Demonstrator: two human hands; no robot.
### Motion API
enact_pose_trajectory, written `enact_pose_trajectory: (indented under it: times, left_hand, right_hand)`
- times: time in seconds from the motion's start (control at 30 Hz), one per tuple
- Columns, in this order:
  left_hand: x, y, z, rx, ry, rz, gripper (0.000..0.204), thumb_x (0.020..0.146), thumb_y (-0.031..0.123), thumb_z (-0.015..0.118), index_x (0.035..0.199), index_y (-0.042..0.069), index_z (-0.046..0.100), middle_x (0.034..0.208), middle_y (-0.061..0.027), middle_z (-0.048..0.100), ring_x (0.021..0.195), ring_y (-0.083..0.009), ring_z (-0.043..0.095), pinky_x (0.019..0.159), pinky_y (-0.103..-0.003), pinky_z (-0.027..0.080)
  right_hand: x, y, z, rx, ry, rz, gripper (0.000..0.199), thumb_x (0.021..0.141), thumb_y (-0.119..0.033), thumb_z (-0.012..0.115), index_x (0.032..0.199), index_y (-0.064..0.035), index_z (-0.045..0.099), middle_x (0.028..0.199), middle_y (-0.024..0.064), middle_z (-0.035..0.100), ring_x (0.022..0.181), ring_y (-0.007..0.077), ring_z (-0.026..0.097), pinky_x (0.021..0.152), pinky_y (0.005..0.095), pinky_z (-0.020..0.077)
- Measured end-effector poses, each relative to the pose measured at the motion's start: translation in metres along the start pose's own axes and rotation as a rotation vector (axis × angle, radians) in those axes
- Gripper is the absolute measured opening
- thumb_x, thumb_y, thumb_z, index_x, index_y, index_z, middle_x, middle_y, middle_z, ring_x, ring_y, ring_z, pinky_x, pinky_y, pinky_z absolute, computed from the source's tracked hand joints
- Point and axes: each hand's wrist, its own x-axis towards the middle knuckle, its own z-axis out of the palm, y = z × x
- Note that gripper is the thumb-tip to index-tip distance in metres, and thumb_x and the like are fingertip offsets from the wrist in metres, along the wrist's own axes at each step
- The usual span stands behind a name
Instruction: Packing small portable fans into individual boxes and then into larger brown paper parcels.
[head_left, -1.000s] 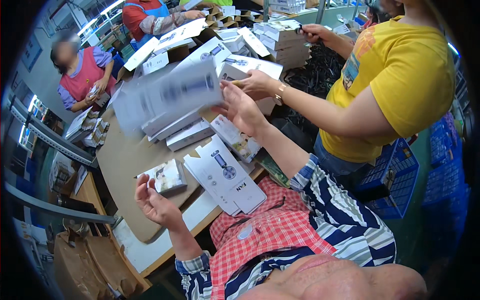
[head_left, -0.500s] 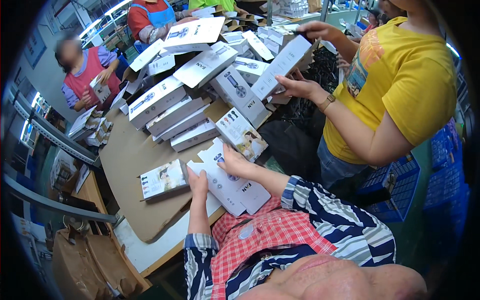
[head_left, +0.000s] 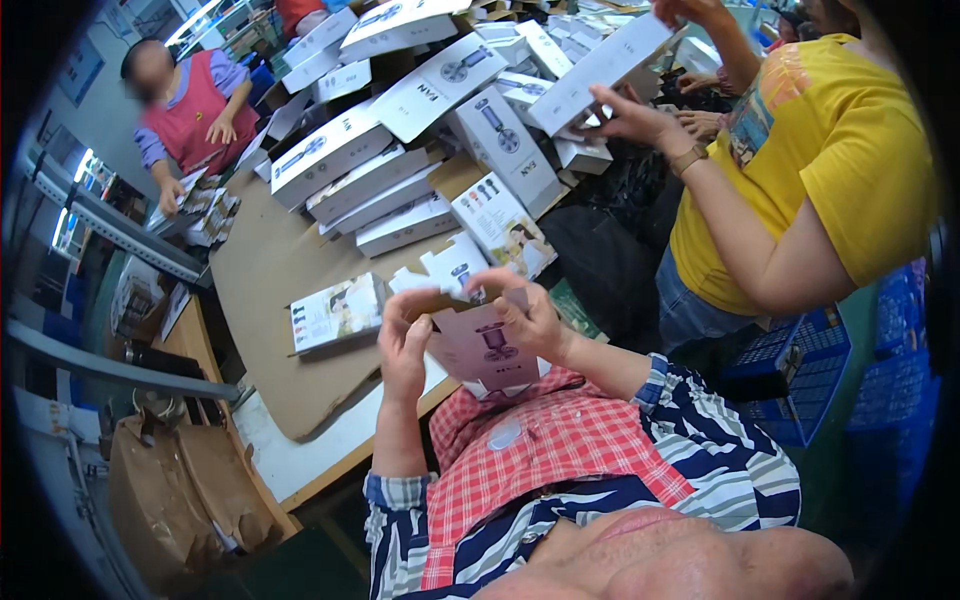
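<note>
My left hand [head_left: 404, 345] and my right hand [head_left: 532, 322] grip a folding carton [head_left: 485, 345] with a fan picture, one at each side. It is tilted up in front of me and looks flattened or partly unfolded; its inside is hidden. Beneath and behind it, more flat white carton [head_left: 458, 256] shows at the table edge. Left of my left hand lies a closed box [head_left: 338, 312] with a photo and small fan pictures. Beyond my right hand, a similar photo box [head_left: 504, 226] leans against the pile.
White fan boxes [head_left: 330, 155] are piled on the brown cardboard table cover [head_left: 265, 380]. At right a person in a yellow shirt [head_left: 830, 160] holds a long box [head_left: 600, 72]. Another in a pink apron [head_left: 205, 110] stands far left. Blue crates [head_left: 805, 390] stand at right; a metal rail [head_left: 130, 365] crosses at left.
Both my hands have raised and tilted a carton that lay flat before. The person in yellow has shifted their long box up. The person in pink no longer holds a box up.
</note>
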Motion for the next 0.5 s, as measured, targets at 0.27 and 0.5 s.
enact_pose_trajectory:
  times: [0.27,0.5]
  left_hand:
    - [-0.003,-0.018,0.023,-0.207,0.038,-0.082,0.051,0.077,0.005,0.046,0.127,0.001,0.039,0.122,-0.0101,0.045,0.117,-0.0186,0.042,0.099,-0.03,0.033]
    - [0.002,-0.027,0.022,0.113,0.043,-0.126,0.06,0.068,-0.005,0.038,0.128,-0.003,0.037,0.127,-0.0146,0.041,0.12,-0.0217,0.039,0.1,-0.03,0.032]
  right_hand:
    - [0.015,-0.008,-0.006,0.473,-0.013,0.637,0.038,0.089,-0.018,0.055,0.121,0.0021,0.047,0.11,0.0084,0.055,0.101,0.0128,0.051,0.091,0.0269,0.039]
    - [-0.001,-0.002,-0.025,0.962,-0.055,0.835,0.035,0.089,-0.017,0.052,0.12,-0.001,0.049,0.108,0.0072,0.057,0.101,0.0132,0.054,0.088,0.0271,0.0422]
